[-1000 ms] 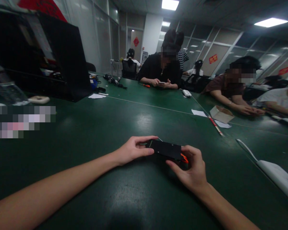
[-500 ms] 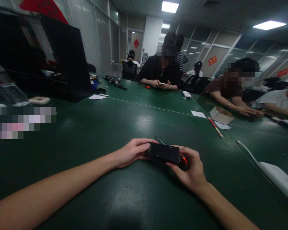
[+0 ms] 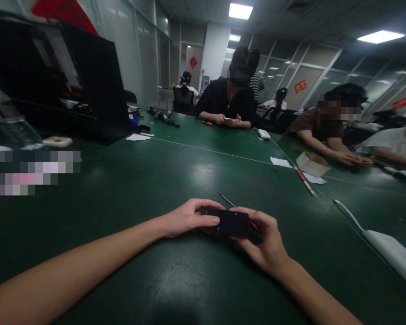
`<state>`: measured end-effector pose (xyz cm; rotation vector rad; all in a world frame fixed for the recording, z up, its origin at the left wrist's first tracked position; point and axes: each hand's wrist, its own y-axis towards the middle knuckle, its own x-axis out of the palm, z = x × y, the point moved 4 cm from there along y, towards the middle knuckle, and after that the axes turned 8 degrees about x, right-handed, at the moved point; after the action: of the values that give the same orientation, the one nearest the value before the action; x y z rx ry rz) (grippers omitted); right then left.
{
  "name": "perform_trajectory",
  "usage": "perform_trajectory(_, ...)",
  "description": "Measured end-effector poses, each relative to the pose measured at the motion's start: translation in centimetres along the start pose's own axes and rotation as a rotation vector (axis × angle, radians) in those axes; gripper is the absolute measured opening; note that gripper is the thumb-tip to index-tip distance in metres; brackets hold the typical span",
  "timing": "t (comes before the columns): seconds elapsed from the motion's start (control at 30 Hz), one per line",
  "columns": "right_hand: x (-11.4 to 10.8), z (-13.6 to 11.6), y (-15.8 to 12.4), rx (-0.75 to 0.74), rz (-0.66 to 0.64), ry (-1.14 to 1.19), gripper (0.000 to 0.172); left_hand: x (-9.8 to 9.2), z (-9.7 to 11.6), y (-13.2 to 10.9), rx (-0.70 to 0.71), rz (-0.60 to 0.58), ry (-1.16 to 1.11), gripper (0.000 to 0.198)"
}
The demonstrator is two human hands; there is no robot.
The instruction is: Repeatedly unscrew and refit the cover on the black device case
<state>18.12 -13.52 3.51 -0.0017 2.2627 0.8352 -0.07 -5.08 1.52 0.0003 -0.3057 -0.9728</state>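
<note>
I've got the black device (image 3: 228, 222) low over the green table (image 3: 128, 189), dead centre, near my edge. My left hand (image 3: 186, 219) pinches its left end, thumb on top, forearm stretched flat. My right hand (image 3: 265, 241) curls round the right end, an orange part (image 3: 254, 225) peeking out. A thin metal rod (image 3: 227, 200) lies just behind. Bare tabletop all around; the white tool (image 3: 389, 246) is well apart.

No legible text; red diamond signs (image 3: 192, 62) in background (characters too small to read).
</note>
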Motion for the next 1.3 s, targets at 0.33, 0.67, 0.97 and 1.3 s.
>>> perform_trajectory(0.33,0.4,0.0,0.9,0.474,-0.171,0.199,0.055,-0.1,0.4,-0.2,0.103,0.154,0.223,0.044)
perform_trajectory(0.67,1.8,-0.5,0.7,0.883,-0.016,0.676,0.054,0.7,0.7,-0.6,0.199,0.258,0.367,0.066)
perform_trajectory(0.97,1.9,-0.2,0.7,0.932,-0.084,0.593,0.057,0.5,0.7,-0.5,0.125,0.208,0.323,0.064)
perform_trajectory(1.3,3.6,-0.7,0.5,0.906,0.143,0.963,0.044,1.3,-0.4,0.2,0.169,0.417,0.053,0.074)
